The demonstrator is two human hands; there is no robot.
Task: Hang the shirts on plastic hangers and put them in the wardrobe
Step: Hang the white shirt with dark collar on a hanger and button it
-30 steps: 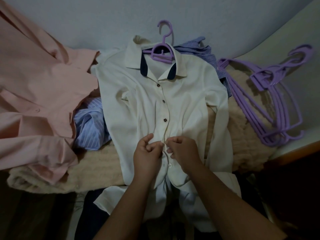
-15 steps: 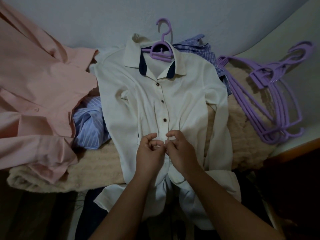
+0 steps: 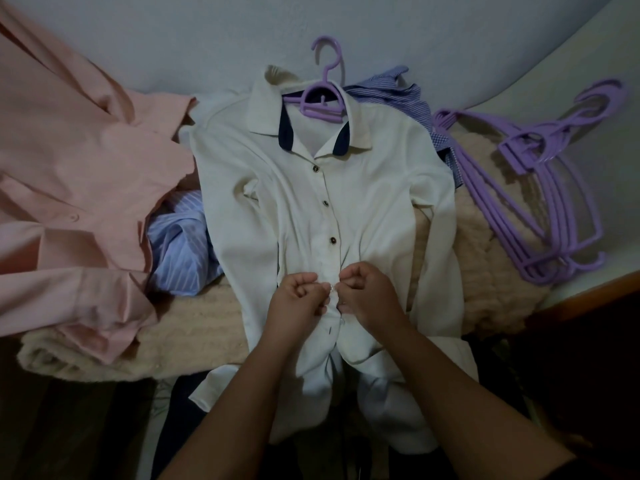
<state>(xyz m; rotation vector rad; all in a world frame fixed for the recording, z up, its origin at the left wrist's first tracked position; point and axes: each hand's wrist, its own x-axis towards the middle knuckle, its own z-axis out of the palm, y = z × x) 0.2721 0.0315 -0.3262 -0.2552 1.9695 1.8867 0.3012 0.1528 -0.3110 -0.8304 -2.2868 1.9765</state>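
**Mia:** What are the hands doing?

**Ben:** The left hand [image 3: 298,299] and the right hand [image 3: 367,292] are close together. Both have curled fingers that pinch the front of the white shirt [image 3: 363,209], right at a little button [image 3: 331,288] in the middle.

**Mia:** Where is the shirt?

**Ben:** It lies flat, face up, on a fuzzy cream blanket [image 3: 194,327]. A purple hanger [image 3: 323,102] is inside its collar, and the hook sticks out on top. Three dark buttons above the hands are done up. The bottom of the shirt hangs over the edge.

**Mia:** What else is near?

**Ben:** A pink shirt [image 3: 76,174] lies on the left. A blue striped shirt [image 3: 180,251] peeks out between the pink one and the white one. Another blue shirt [image 3: 398,95] is behind the white collar. A pile of purple hangers [image 3: 547,188] sits on the right, well apart from the hands.
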